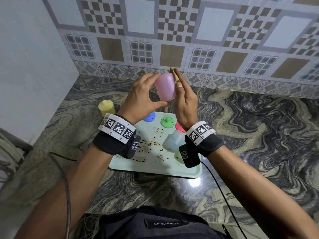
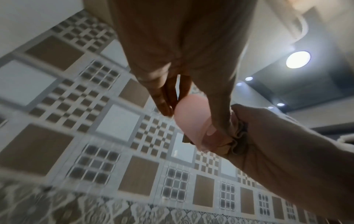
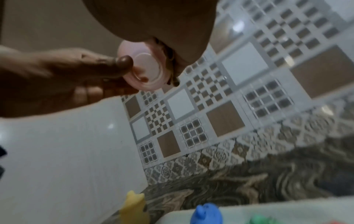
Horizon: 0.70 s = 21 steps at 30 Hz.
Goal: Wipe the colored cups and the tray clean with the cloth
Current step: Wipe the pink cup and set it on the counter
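My left hand (image 1: 158, 89) grips a pink cup (image 1: 166, 87) above the far edge of the tray, thumb near its base and fingers near its rim. The wrist views show the same cup (image 2: 189, 118), base toward the right wrist camera (image 3: 147, 68). My right hand (image 1: 177, 78) pinches a bunched tan cloth (image 1: 174, 75) and presses it against the cup's right side; the cloth (image 2: 237, 136) sits between palm and cup. The pale green tray (image 1: 155, 166) carries brown stains and blue (image 1: 149, 117), green (image 1: 167, 122), red (image 1: 179, 126) and translucent (image 1: 175, 140) cups.
A yellow cup (image 1: 106, 106) stands on the marble counter (image 1: 250, 135) left of the tray. A light green cup (image 1: 178, 155) is partly hidden by my right wrist camera. The tiled wall (image 1: 172, 40) is close behind, with a plain wall at the left. A black cable (image 1: 222, 194) trails from my right wrist.
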Tool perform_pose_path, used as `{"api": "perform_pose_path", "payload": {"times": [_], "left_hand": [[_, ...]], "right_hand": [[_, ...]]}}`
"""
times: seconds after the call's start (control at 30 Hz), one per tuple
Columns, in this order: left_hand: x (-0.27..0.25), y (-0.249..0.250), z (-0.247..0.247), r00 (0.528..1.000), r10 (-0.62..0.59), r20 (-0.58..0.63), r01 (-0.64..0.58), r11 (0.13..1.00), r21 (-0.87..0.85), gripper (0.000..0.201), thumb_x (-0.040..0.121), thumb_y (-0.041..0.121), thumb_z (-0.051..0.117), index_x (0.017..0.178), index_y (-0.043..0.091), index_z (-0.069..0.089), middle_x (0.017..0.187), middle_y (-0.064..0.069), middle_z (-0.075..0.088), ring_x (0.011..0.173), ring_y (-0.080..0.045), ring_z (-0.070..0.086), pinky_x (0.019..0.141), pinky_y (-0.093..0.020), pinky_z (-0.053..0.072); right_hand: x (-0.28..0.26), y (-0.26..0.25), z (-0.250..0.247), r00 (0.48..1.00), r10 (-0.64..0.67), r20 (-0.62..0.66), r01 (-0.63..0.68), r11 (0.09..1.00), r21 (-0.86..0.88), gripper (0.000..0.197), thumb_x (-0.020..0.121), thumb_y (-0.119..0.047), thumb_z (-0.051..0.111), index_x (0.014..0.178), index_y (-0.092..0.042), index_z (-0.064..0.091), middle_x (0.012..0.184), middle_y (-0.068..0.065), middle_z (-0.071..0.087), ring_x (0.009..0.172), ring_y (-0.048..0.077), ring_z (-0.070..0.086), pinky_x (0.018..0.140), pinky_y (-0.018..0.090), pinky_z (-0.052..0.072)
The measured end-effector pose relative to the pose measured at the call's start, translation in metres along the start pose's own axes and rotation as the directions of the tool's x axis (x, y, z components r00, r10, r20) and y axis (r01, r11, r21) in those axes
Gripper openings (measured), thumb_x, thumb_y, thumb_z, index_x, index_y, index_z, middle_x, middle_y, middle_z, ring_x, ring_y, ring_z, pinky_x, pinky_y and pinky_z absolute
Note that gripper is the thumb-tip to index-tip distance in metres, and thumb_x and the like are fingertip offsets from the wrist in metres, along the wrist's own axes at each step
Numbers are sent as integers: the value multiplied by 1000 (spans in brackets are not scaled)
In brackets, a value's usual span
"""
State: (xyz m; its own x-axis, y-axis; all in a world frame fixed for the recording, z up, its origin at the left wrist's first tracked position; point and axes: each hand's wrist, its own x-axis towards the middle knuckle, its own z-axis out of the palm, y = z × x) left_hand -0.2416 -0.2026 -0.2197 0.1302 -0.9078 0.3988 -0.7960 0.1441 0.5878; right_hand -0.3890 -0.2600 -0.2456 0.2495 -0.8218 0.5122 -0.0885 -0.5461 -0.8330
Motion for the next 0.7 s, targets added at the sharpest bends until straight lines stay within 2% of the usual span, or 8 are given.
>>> {"api": "perform_pose_path", "payload": {"times": [0.1,0.17,0.27,0.33,0.4,0.53,0.6,0.7], "left_hand": [[1,7,-4,999,46,-17,-46,999,28,91,69,32,84,146,13,40,139,-11,51,124,-23,49,108,-36,40],[0,6,-4,997,69,-33,-69,998,-14,86,68,36,82,142,11,45,136,-10,54,119,-21,54,104,-33,43],[-2,-2,0,999,39,-34,-45,983,-178,88,65,38,87,139,11,48,135,-8,57,115,-16,59,100,-28,49],[-4,-7,4,1000,-11,-8,8,940,-341,89,64,32,89,140,9,48,136,-9,56,119,-15,59,100,-33,51],[-5,-10,6,999,-41,28,49,911,-410,90,64,31,89,140,10,47,137,-6,55,123,-13,57,102,-36,50],[-4,-5,2,999,-27,47,34,988,-153,98,61,52,85,143,18,44,137,2,53,114,-6,55,99,-21,44],[-4,-1,0,999,-7,33,11,994,-112,94,64,44,87,143,16,44,136,-1,55,108,-8,57,95,-20,45],[-3,2,-1,999,37,8,-35,990,-139,89,64,38,88,140,15,47,130,-2,60,106,-10,60,95,-22,49]], "right_hand": [[2,3,1,987,-154,52,157,985,-64,41,107,-13,37,148,-9,45,150,6,50,140,21,47,113,49,41],[2,3,0,984,-164,66,167,984,-54,41,108,-12,37,147,-9,45,151,7,49,140,20,46,113,46,41],[0,2,-1,998,34,59,-44,982,184,39,108,-11,35,145,-11,48,148,8,52,129,6,55,98,28,51],[4,3,0,962,258,92,-273,885,378,41,106,-19,37,143,-11,53,146,6,54,127,14,58,93,35,57],[6,3,1,927,355,117,-371,832,414,45,101,-27,40,141,-13,56,145,6,55,130,25,56,97,46,55],[2,4,0,986,149,77,-162,967,198,42,105,-26,38,143,-20,53,148,3,53,133,15,52,103,45,52],[1,9,0,995,40,88,-48,995,90,41,107,-25,37,146,-20,49,149,2,52,138,12,48,110,48,45],[2,11,0,996,-32,85,19,988,152,40,108,-21,36,146,-15,49,148,5,52,138,17,48,110,51,44]]}}
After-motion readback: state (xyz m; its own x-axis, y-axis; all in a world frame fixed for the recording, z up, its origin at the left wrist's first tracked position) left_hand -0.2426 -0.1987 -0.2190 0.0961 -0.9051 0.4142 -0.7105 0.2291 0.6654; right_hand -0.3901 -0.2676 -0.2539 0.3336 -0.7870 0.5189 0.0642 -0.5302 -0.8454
